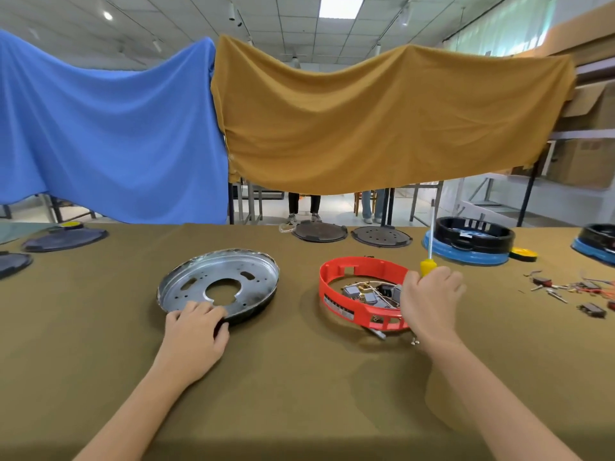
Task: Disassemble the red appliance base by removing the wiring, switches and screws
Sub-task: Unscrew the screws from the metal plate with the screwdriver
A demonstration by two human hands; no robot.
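Single head-worn wide-angle view, looking forward and down across the olive-covered table [299,377], both forearms reaching in from the bottom edge, hanging cloths and ceiling filling the upper half, straight edges bowed by the lens

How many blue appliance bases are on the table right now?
2, both at the far right: one blue base with a black ring nested on it, and a second blue base cut off by the picture's right edge. Others may lie out of view.
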